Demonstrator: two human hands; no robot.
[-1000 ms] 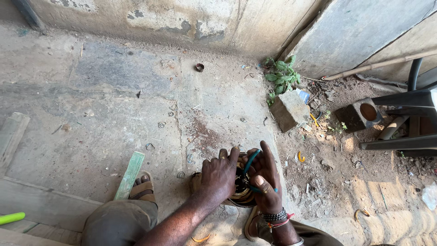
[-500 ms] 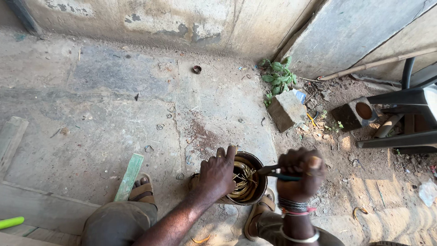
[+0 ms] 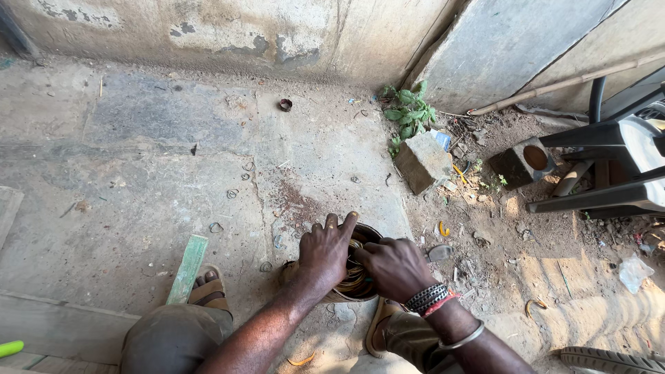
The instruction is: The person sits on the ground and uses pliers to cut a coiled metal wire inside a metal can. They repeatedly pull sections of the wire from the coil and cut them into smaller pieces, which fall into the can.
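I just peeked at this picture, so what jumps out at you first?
Two hands meet low in the middle: the left hand and right hand press into a round dark pot full of coiled golden wire. Behind them a grey stone block sits beside a small green plant at the wall.

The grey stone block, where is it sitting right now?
In the head view the grey stone block sits on the ground right of centre, just below the small green plant by the wall, above and right of both hands at the round coil-filled housing.

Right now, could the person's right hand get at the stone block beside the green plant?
Probably yes, with a stretch. The right hand rests on the round coil housing; only bare ground with small debris lies between it and the stone block.
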